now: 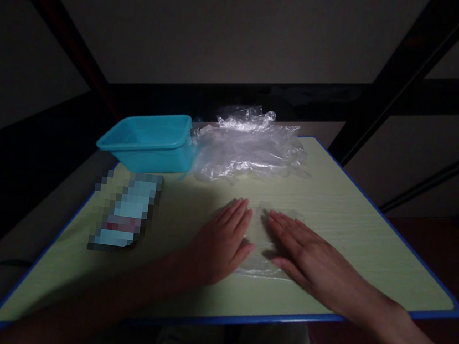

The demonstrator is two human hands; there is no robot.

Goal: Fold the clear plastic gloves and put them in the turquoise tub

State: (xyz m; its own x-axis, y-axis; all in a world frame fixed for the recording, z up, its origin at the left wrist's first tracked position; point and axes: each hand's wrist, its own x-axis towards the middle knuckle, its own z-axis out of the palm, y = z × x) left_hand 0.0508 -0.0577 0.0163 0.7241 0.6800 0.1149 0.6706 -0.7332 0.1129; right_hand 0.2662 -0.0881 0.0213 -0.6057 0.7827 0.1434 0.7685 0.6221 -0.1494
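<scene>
A clear plastic bag [262,262] lies flat on the pale table near its front edge. My left hand [223,244] rests over the bag's left side, palm down, fingers stretched out and thumb apart. Over its right side lies my right hand [307,254], also flat with straight fingers and the thumb held away. A strip of the bag shows between the two hands; its outer sides are partly hidden beneath them. Neither hand grips anything.
Crumpled clear plastic bags [249,149] are heaped at the back of the table [351,237]. Beside them stands a turquoise plastic basket [152,151]. A pixelated flat object, probably a phone [130,213], lies at the left. Blue edging rims the table; a wall rises behind.
</scene>
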